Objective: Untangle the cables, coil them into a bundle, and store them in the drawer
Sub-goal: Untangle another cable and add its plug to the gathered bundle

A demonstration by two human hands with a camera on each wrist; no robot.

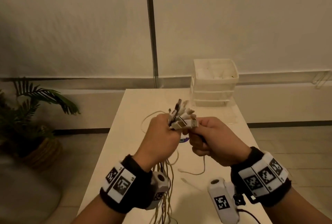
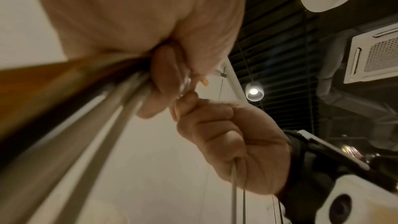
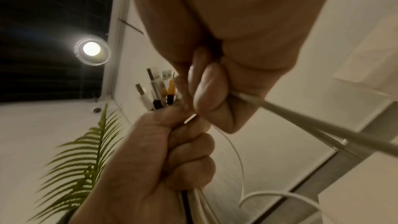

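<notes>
**Adding one more plug end to the gathered bunch**

The left hand [image 1: 160,139] is fisted round a bunch of cables [image 1: 166,184], with their plug ends [image 1: 181,116] fanning out above the fist toward 12 o'clock and the cords hanging down past the wrist over the near edge of the tabletop [image 1: 224,160]. The right hand [image 1: 213,143], touching the left at its 3 o'clock, pinches a white USB plug [image 1: 188,124] and lays it against the bunch; the lower fingers [image 2: 219,135] of that hand curl round the same cable's cord.

To do this well, I judge the plug should be brought level with the others before the left thumb opens just enough to take it in; loosen too far and the whole fan may slip. The right hand's cord [image 1: 195,171] trails in a loose curve on the tabletop at 6 o'clock of the hands, so it should be drawn through the fingers to check that it runs free of the hanging strands. Another loop [image 1: 152,116] shows beyond the left hand at 11 o'clock.

The drawer unit [image 1: 214,83] stands at the far right of the tabletop, at 1 o'clock, well apart from the hands; its top drawer appears to sit pulled out. Coiling is not yet begun.
</notes>
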